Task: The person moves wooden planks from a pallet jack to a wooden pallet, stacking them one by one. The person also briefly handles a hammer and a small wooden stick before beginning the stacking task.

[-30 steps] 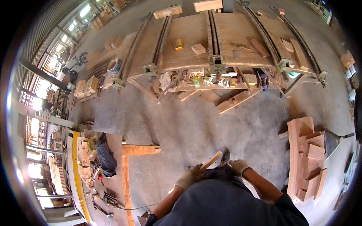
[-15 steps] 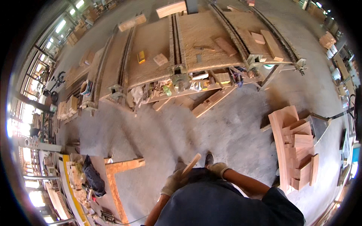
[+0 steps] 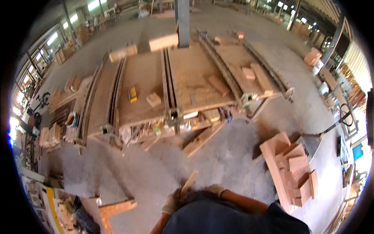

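Observation:
Low in the head view, my left hand (image 3: 171, 203) wears a pale work glove and is closed around a short wooden strip (image 3: 189, 181). The strip's free end points up and away from me, over the concrete floor. To its right, my right hand (image 3: 215, 190), gloved too, is close against the front of my dark clothing. The fingers of that hand are hidden, so their grip cannot be made out. Ahead of both hands stands a long wooden clamping bench (image 3: 146, 84) with metal bars across it.
Stacked wooden boards (image 3: 298, 167) rest on a cart at my right. An L-shaped wooden piece (image 3: 117, 208) is at the lower left. A board (image 3: 202, 139) leans against the bench's front. On its top lie a yellow box (image 3: 133, 94) and loose blocks. A grey post (image 3: 183, 23) rises behind it.
My view has tilted up, so the bench and hands appear lower and more of the hall behind shows. The wooden strip is still in my left hand.

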The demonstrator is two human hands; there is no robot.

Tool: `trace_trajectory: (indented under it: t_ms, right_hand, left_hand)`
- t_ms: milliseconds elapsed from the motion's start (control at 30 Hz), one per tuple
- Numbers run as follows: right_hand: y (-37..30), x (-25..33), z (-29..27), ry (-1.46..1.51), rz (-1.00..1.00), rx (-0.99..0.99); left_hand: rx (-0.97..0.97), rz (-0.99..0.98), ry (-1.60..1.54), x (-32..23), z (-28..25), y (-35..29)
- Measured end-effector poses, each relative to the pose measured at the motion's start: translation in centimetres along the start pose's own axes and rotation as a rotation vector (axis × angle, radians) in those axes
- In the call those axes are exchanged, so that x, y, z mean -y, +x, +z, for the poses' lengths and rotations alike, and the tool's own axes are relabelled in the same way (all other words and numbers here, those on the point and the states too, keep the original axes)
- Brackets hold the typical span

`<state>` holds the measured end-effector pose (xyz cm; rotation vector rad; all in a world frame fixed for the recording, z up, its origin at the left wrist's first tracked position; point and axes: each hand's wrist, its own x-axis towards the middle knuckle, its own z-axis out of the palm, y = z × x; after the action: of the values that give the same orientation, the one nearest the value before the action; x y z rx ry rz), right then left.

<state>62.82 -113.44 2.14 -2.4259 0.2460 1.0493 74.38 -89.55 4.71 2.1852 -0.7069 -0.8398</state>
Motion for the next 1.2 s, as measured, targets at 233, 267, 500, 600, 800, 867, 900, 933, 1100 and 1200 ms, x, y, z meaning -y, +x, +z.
trace_trajectory:
  t_ms: [233,267,500,600,800,867,900,933,1100,1200]
  right_hand:
    - [7.9,-2.2,2.0,0.256,-0.020,-0.028]
    - [7.4,-1.7,1.0,0.245,-0.070,-0.042]
    - [6.2,-0.2,-6.8,-0.161,-0.201,0.016]
    - [5.1,2.9,-12.9,-0.241,-0.193,0.155]
    - [11.6,-6.5,-12.7,-0.117,-0.178,0.117]
    - [12.8,-6.2,-14.0,-0.120,-0.198,0.175]
    - [13.5,-6.5,-14.3,-0.117,-0.200,0.202]
    - [14.8,-9.3,-13.6,-0.191,-0.274,0.217]
    - [16.8,-11.5,-16.7,-0.514,-0.558,0.265]
    - [20.6,-14.1,-15.2,-0.597,-0.678,0.345]
  left_hand:
    - [0.037,-0.026,-0.067,-1.2,-3.5,2.6]
    - [0.051,-0.046,-0.081,-1.2,-3.3,3.0]
    - [-0.022,-0.166,-0.058,-1.1,-3.8,4.7]
    - [-0.071,-0.237,-0.083,-2.1,-4.9,5.1]
    - [-0.301,-0.121,-0.171,0.3,2.4,9.3]
    - [-0.334,-0.155,0.130,4.0,6.7,9.3]
    - [-0.408,-0.141,0.075,5.1,9.2,9.0]
    - [-0.415,-0.154,0.030,3.5,9.6,9.3]
    - [-0.449,-0.462,-0.240,-9.7,6.1,5.5]
    - [-0.498,-0.586,-0.307,-7.5,12.5,5.0]
